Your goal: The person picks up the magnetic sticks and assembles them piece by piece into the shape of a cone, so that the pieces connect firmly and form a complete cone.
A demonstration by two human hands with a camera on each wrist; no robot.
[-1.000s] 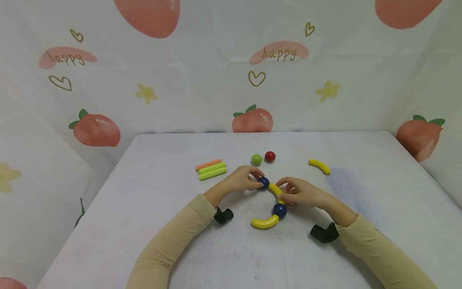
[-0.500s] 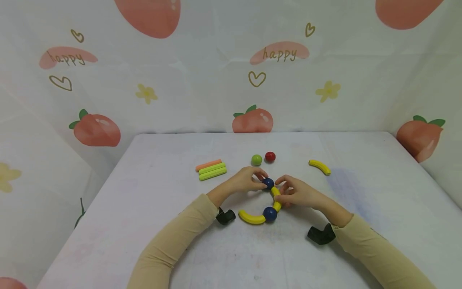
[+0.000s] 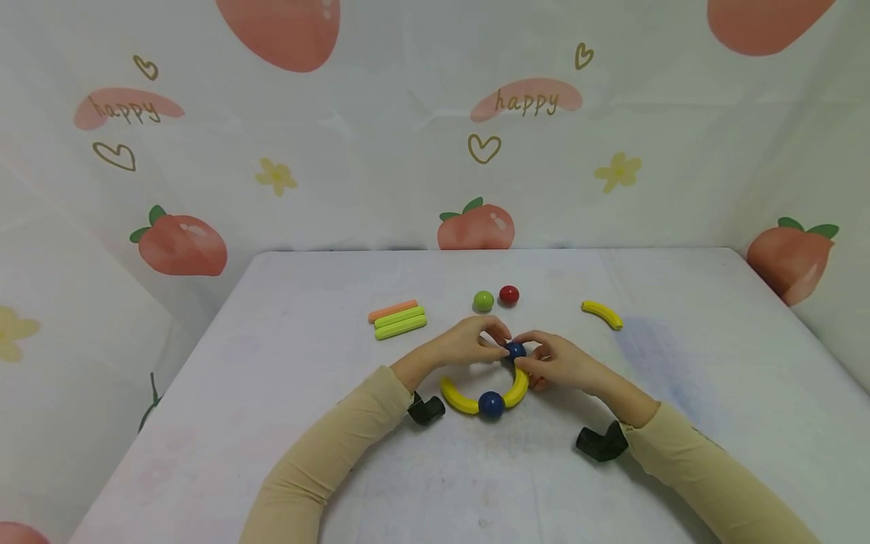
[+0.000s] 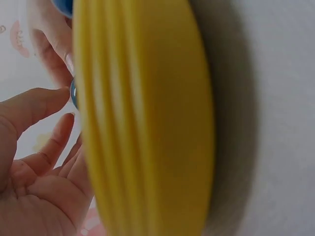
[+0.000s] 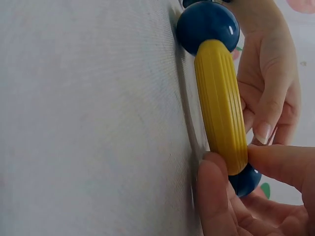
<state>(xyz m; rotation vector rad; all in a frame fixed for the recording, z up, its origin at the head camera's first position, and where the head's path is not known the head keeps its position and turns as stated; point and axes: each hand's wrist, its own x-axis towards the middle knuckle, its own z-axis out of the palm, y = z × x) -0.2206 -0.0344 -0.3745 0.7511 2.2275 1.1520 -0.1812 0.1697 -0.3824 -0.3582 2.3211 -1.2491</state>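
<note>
Two curved yellow rods and two blue balls form a linked arc on the table. My left hand (image 3: pixel 469 341) pinches the far blue ball (image 3: pixel 516 350) between thumb and fingers. With thumb and fingertips, my right hand (image 3: pixel 564 364) grips the right-hand yellow rod (image 5: pixel 221 105) at its end by that ball. The rod's other end meets the near blue ball (image 3: pixel 492 405). From this ball the second yellow rod (image 3: pixel 458 397) curves left to a free end; it looms large in the left wrist view, hiding much of the far ball.
Behind the hands sit a green ball (image 3: pixel 483 301) and a red ball (image 3: pixel 509 295). Two yellow-green sticks (image 3: pixel 400 326) and an orange stick (image 3: pixel 392 310) lie at back left, and another curved yellow rod (image 3: pixel 602 314) at back right. Black wrist cameras (image 3: pixel 426 410) hang by both sleeves.
The linked arc has swung round, its near ball and free rod end moving left. The far ball has shifted right with my left hand, and my right fingers have moved up the rod towards it.
</note>
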